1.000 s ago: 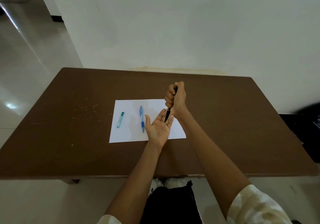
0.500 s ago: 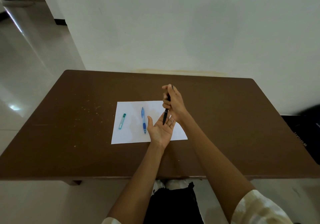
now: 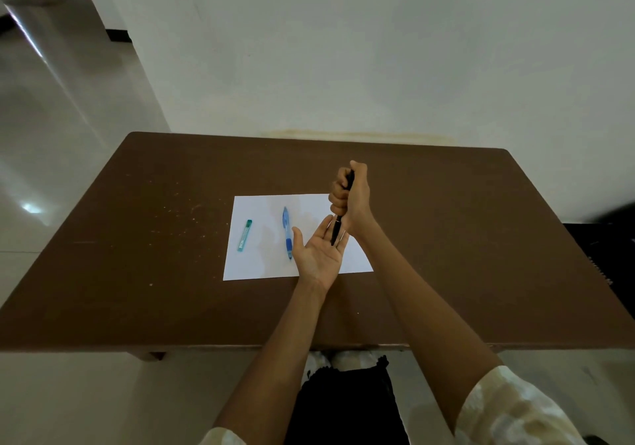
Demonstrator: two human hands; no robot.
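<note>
My right hand (image 3: 352, 197) grips a black pen (image 3: 337, 230) in a fist, thumb on its top end, tip pointing down. The tip sits over the fingers of my left hand (image 3: 318, 253), which lies palm up and flat above the near right part of a white sheet of paper (image 3: 264, 238). On the sheet lie a blue pen (image 3: 287, 233), just left of my left hand, and a small teal lead case (image 3: 244, 235) further left.
The sheet lies in the middle of a brown table (image 3: 137, 255) pushed against a white wall. Pale specks dot the table's left part. A dark object (image 3: 608, 248) stands beyond the table's right edge. Tiled floor lies to the left.
Half a second ago my right hand held the pen with loosened fingers; now they are curled round it in a fist again, thumb on top. My left hand has stayed palm up.
</note>
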